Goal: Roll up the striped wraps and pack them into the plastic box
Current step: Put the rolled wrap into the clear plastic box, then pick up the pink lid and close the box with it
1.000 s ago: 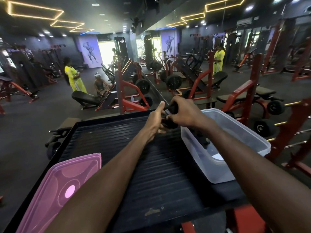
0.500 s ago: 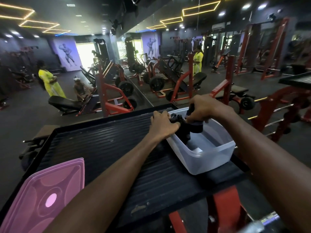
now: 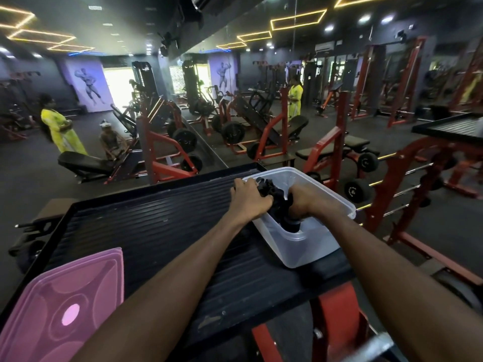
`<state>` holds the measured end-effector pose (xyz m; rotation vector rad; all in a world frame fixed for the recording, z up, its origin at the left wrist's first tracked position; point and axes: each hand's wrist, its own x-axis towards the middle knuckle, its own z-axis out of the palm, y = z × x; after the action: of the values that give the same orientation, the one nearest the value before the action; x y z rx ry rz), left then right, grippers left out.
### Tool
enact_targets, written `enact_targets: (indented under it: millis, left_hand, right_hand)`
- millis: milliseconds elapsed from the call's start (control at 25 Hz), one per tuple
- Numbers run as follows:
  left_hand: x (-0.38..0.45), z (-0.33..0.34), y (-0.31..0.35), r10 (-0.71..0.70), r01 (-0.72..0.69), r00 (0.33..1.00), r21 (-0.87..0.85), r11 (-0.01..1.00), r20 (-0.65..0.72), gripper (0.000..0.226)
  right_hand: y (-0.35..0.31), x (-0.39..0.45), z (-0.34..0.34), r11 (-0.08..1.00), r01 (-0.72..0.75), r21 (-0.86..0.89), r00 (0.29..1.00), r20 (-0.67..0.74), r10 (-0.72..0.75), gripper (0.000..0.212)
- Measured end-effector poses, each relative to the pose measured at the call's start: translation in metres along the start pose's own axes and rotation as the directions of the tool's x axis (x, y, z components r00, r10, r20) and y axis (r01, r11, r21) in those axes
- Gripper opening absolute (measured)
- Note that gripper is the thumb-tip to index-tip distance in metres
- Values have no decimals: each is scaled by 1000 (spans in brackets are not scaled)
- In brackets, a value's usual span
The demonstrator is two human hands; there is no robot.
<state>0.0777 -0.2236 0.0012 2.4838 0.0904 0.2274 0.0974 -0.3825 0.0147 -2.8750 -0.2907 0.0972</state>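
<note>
Nearest me, one pink lid (image 3: pixel 61 307) lies flat on the near left corner of the ribbed black bench (image 3: pixel 156 231), well apart from the work. Further along, both forearms reach out to the one clear plastic box (image 3: pixel 308 246) standing at the bench's far right edge. The right hand (image 3: pixel 304 202) is curled round a dark rolled wrap (image 3: pixel 288 223) and holds it inside the box, low against the near wall; the left hand (image 3: pixel 249 198) sits at the box's left rim, fingers closed on a bunch of dark fabric (image 3: pixel 266 185) that looks to be loose wrap, though I cannot tell whether it is the same piece or another. Its stripes do not show. So I judge packing under way: one roll is going in, the loose fabric wants rolling or tucking, and the lid is off. Beyond the bench stand red gym machines.
</note>
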Motion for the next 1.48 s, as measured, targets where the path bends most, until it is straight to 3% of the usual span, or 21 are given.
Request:
enact_targets:
  millis: [120, 280, 360, 440, 480, 560, 720, 880, 960, 1080, 1200, 1360, 1480]
  left_hand:
    - [-1, 0, -3, 13, -13, 1000, -25, 1000, 2, 39]
    - [-3, 1, -11, 17, -15, 1000, -86, 996, 13, 54]
    - [-5, 2, -12, 7, -8, 1000, -115, 993, -10, 59]
    - [-7, -1, -12, -44, 40, 999, -159, 986, -20, 66]
    - [-7, -2, -12, -74, 71, 997, -192, 979, -9, 67]
    - [-5, -3, -14, -122, 120, 993, -263, 957, 11, 63]
    - [-9, -13, -24, -180, 160, 983, -304, 939, -40, 54]
    - [-25, -43, -59, -207, 201, 973, -65, 977, -101, 54]
    - [-40, -60, -87, -252, 266, 958, 94, 959, -138, 52]
    - [-67, -81, -135, -326, 374, 924, 285, 883, -200, 40]
    - [-92, -93, -173, -350, 417, 909, 443, 794, -229, 39]
    - [-116, -102, -198, -332, 421, 907, 568, 708, -258, 48]
    - [-124, -106, -206, -314, 393, 919, 587, 707, -237, 37]
  right_hand:
    - [-1, 0, 7, 998, -17, 64, 1000, 17, 16, 18]
    - [0, -4, -2, 983, -42, 179, 996, 86, 27, 35]
    - [1, -7, -14, 961, -65, 269, 996, 84, 44, 31]
    - [1, -11, -30, 971, -40, 235, 989, -131, 72, 19]
    - [1, -11, -34, 978, -40, 205, 959, -267, 95, 14]
    - [-2, -12, -36, 977, -25, 210, 907, -407, 110, 7]
    - [-33, -17, -18, 967, 121, 224, 888, -460, -4, 7]
    - [-94, -23, 11, 909, 359, 212, 852, -472, -227, 7]
    - [-127, -24, 29, 890, 393, 233, 869, -409, -277, 13]
    - [-168, -29, 57, 889, 339, 308, 936, -202, -288, 18]
    - [-194, -32, 89, 875, 328, 356, 941, -44, -335, 14]
    - [-218, -38, 125, 857, 329, 398, 925, 45, -376, 17]
    - [-230, -40, 143, 839, 308, 450, 924, 70, -376, 16]
